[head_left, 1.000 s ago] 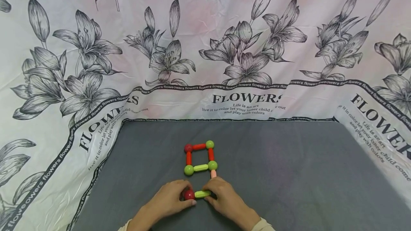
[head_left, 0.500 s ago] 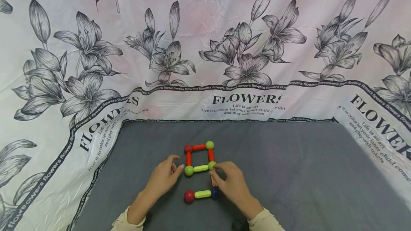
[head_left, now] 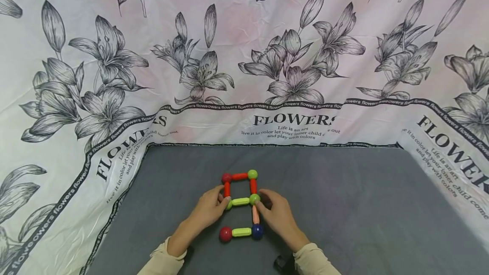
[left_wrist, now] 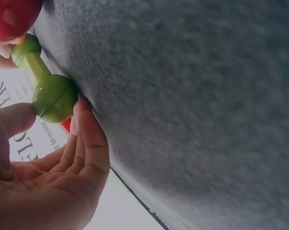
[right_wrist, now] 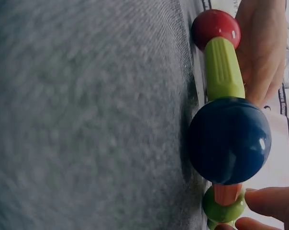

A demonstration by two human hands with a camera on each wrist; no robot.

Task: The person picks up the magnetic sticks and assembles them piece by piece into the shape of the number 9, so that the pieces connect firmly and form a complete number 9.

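Observation:
A figure "9"-like shape of magnetic rods and balls lies on the grey surface. Its upper part is a square with red rods (head_left: 240,176), a dark red ball (head_left: 226,178) and a green ball (head_left: 252,174) at the far corners. My left hand (head_left: 206,209) pinches the near-left green ball (left_wrist: 55,99) between thumb and fingers. At the near-right green ball (head_left: 254,199), my right hand (head_left: 280,217) pinches with thumb and finger. A yellow-green rod (head_left: 241,201) joins these two balls. Below, a pink rod (head_left: 255,214) runs to a dark blue ball (right_wrist: 229,141).
From the blue ball a second yellow-green rod (head_left: 241,232) leads left to a red ball (head_left: 225,234) near me. The grey cloth (head_left: 355,207) extends to both sides. White flower-printed sheeting (head_left: 214,126) rises behind and at the sides.
Both hands have left the lower red ball and rod and moved forward to the square's near corners. The left hand has taken hold of its green ball, and the blue ball is now uncovered.

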